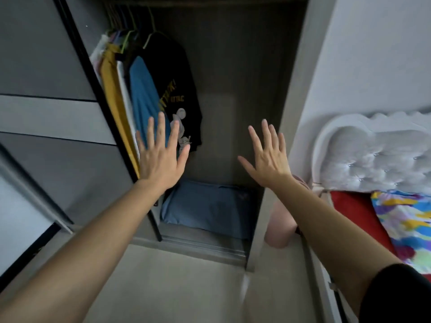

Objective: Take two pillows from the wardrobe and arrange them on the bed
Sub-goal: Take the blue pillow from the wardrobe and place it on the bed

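step: reach for pillow | L hand (161, 159) + R hand (270, 157) grip spread, empty, raised w/ palms fwd | blue pillow (210, 206) flat on wardrobe (233, 89) floor, below hands | tip: crouch, take both short ends, lift clear of door track | bed (363, 210) at right

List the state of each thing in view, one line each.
Wardrobe: open.
Blue pillow: lying on the wardrobe floor, untouched.
Shirts: hanging at the wardrobe's left.
Left hand: open, fingers spread, empty.
Right hand: open, fingers spread, empty.
Bed: colourful cloth on a red sheet.
Pink thing: beside the bed, partly hidden.
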The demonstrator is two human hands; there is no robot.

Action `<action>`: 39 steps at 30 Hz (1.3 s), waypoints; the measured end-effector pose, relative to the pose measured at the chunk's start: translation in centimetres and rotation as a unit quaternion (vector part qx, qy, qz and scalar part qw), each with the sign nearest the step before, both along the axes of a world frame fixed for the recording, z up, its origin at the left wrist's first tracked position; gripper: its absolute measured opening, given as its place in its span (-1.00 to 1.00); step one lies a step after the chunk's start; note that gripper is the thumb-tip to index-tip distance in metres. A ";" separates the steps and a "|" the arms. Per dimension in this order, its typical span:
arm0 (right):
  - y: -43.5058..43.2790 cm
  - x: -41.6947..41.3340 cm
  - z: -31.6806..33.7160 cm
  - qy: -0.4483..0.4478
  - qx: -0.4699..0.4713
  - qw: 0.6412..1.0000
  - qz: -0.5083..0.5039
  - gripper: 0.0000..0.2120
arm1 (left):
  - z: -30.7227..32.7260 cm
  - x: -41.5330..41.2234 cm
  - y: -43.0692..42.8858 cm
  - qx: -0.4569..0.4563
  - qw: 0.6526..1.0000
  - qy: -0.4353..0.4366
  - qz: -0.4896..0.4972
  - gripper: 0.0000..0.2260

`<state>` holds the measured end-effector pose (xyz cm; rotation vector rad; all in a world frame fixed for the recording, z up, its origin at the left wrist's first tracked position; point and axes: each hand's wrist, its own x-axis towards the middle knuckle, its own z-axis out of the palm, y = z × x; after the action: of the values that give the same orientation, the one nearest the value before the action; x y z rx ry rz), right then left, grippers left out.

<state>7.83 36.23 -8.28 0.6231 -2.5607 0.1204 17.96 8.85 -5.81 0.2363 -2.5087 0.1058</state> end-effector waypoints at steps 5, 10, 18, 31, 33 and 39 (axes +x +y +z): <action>-5.1 -0.6 -2.3 0.003 0.035 0.999 0.020 -0.20 | -2.0 -2.8 -5.1 0.010 0.999 -0.033 -0.015 -0.38; -6.4 -5.0 -3.5 -0.007 0.023 1.000 -0.011 -0.20 | -2.8 -8.8 -5.5 0.033 0.997 -0.051 -0.047 -0.37; -9.2 -16.8 -4.7 -0.033 -0.010 0.999 -0.037 -0.20 | -4.1 -20.4 -7.1 -0.011 0.992 -0.093 -0.081 -0.39; -19.2 -26.9 -7.0 -0.041 0.016 0.997 -0.066 -0.20 | -7.0 -32.1 -17.6 -0.020 0.988 -0.084 -0.127 -0.40; -20.5 -27.6 -9.1 -0.046 0.000 0.995 -0.090 -0.20 | -9.4 -33.9 -18.8 -0.011 0.984 -0.100 -0.145 -0.40; -23.5 -26.7 -18.4 -0.145 -0.038 0.976 -0.156 -0.19 | -19.1 -36.0 -20.3 0.037 0.961 -0.178 -0.211 -0.40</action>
<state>-18.90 12.73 -26.71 0.1779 -2.8827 0.2147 -18.05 -11.50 -24.89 -0.3185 -2.8618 -0.1309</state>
